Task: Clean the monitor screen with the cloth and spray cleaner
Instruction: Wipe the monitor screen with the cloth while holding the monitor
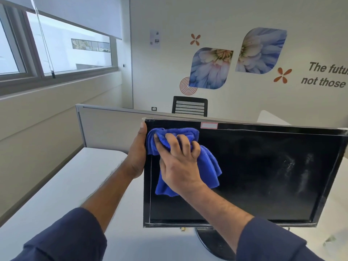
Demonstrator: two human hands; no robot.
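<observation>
Monitor (254, 176) stands on a white desk (75, 185), its dark screen facing the viewer. At its left edge, the left hand (137, 157) grips the frame. Just right, the right hand (178, 162) presses a bunched blue cloth (209, 166) against the screen's upper-left area, fingers (186, 144) curled into it.

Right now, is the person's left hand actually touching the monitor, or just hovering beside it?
Touching. The head view shows the left hand wrapped on the monitor at its left edge, thumb on the top corner, with no gap between palm and frame.
</observation>
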